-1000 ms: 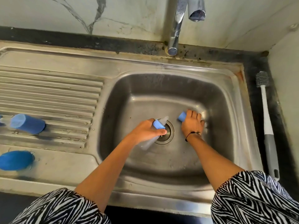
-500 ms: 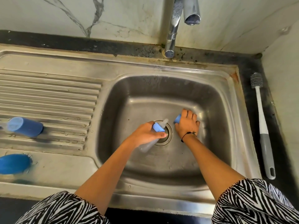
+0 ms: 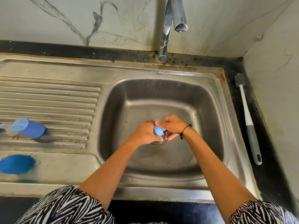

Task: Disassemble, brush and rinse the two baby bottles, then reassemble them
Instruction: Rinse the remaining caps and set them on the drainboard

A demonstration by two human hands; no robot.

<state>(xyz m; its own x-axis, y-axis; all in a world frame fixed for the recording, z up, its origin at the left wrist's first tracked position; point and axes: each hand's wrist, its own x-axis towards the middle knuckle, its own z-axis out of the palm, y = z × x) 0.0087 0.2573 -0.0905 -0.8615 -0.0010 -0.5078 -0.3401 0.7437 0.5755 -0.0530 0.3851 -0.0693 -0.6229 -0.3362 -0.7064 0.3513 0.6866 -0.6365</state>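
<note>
Seen from the head camera, a person in zebra-striped sleeves works low over the middle of a steel sink [image 3: 161,88], both hands meeting just above the drain. The left hand [image 3: 145,134] curls round a baby bottle, of which only a light-blue collar [image 3: 158,131] shows between the two hands; the bottle's body is hidden under the palm, so its long axis cannot be read with certainty, though the collar end points toward the right hand [image 3: 172,126]. That hand, a black cord bracelet at its wrist, closes thumb and fingers on the collar end, touching the left hand. Judged from this grip, the coming move is a twist of the collar against the held body, with the right hand the nearer to the part that must turn. On the ribbed drainboard at the sink's left edge a second bottle [image 3: 26,128] lies on its side, open mouth to the left, well apart from the hands; a blue cap [image 3: 16,164] rests near the front left corner. A bottle brush [image 3: 247,120] lies along the dark counter past the right rim, bristles toward the wall. The tap [image 3: 175,18] hangs above the back rim; nothing stands between the hands.
</note>
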